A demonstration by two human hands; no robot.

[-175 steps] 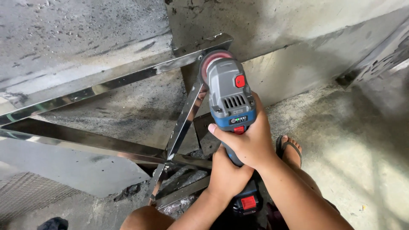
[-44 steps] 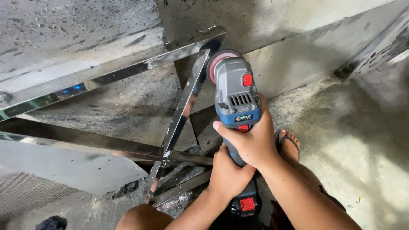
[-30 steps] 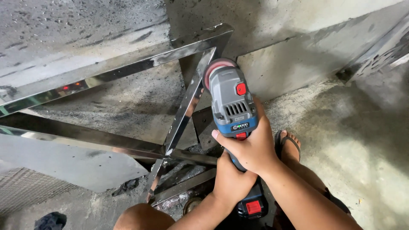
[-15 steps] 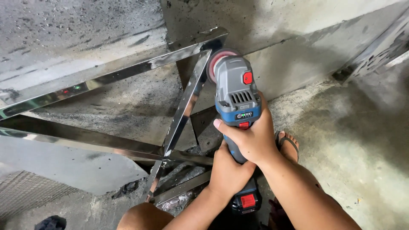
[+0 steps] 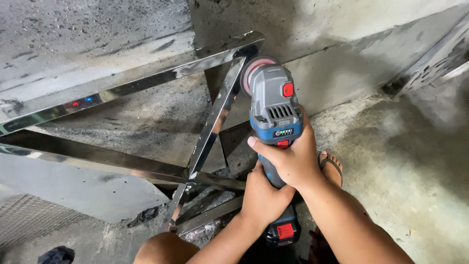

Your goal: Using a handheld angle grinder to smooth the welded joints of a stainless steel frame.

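Concrete floor (image 5: 420, 161) lay beneath a steel frame (image 5: 215, 117); both hands, right (image 5: 288, 159) and left (image 5: 264, 195), gripped the grinder (image 5: 273, 107) tightly, its disc back at the frame's far corner.

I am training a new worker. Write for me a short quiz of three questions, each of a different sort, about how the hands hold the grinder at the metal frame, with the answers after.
1. True or false: only one hand grips the grinder.
2. Which hand sits nearer to the disc? A) left hand B) right hand
3. Fill in: the disc meets the shiny metal frame near its top ______, where the slanted bar joins the long upper bar.

Key
1. False: the right hand wraps the body and the left hand wraps the handle behind it, above the battery pack.
2. B
3. corner
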